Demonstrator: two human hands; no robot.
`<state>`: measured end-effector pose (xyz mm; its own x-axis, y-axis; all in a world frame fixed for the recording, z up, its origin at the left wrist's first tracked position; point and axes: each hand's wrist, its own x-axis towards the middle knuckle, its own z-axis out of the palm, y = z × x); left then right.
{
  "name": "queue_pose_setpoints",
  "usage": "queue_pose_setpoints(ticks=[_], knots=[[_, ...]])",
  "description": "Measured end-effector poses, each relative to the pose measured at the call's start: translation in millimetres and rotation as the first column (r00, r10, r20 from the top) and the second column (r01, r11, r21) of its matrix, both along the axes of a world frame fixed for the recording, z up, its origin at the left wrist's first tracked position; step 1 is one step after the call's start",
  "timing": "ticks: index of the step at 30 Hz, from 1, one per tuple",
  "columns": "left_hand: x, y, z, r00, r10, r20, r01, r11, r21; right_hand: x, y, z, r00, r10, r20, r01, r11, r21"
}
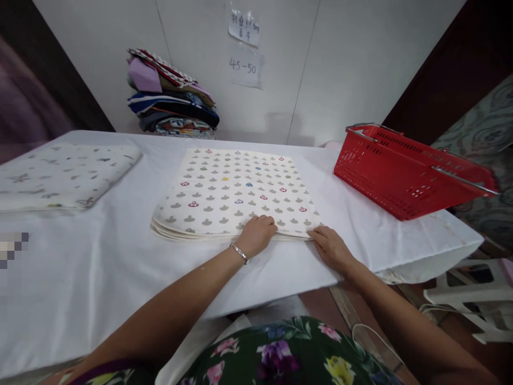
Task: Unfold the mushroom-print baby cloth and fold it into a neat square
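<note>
A cream cloth [236,187] printed with small grey and coloured shapes lies folded flat in the middle of the white table [100,267]. My left hand [256,234], with a silver bracelet on the wrist, rests on the cloth's near edge with its fingers curled down onto the fabric. My right hand [331,247] lies at the cloth's near right corner, fingers stretched flat and touching the edge. Neither hand lifts the cloth.
A red plastic basket [401,171] with metal handles stands tilted at the table's right end. A folded white patterned cloth [60,176] lies at the left. A pile of folded fabrics [172,101] leans against the back wall. White plastic stools [476,299] stand on the floor, right.
</note>
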<state>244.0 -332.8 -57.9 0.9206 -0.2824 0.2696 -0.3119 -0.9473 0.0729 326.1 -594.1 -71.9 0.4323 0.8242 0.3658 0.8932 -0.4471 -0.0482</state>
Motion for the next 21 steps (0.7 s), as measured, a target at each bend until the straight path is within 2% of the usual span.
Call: queue_pose_setpoints(ticks=[4,11,21], knots=[[1.0,-0.5,1.5,0.999,-0.003,-0.042,0.003,1.000,-0.003,-0.6,0.1,1.6,1.000,0.002,0.012,-0.002,1.000,-0.015],[-0.6,1.1,-8.2,1.000,-0.031,-0.005,0.031,0.999,0.028,-4.9,4.1,1.8,0.999,-0.032,0.040,0.033,0.999,-0.024],[-5.9,1.4,-10.6,0.998,-0.012,0.054,0.011,0.999,0.032,-6.7,33.4,3.2,0.998,0.041,0.056,-0.042,0.999,0.016]])
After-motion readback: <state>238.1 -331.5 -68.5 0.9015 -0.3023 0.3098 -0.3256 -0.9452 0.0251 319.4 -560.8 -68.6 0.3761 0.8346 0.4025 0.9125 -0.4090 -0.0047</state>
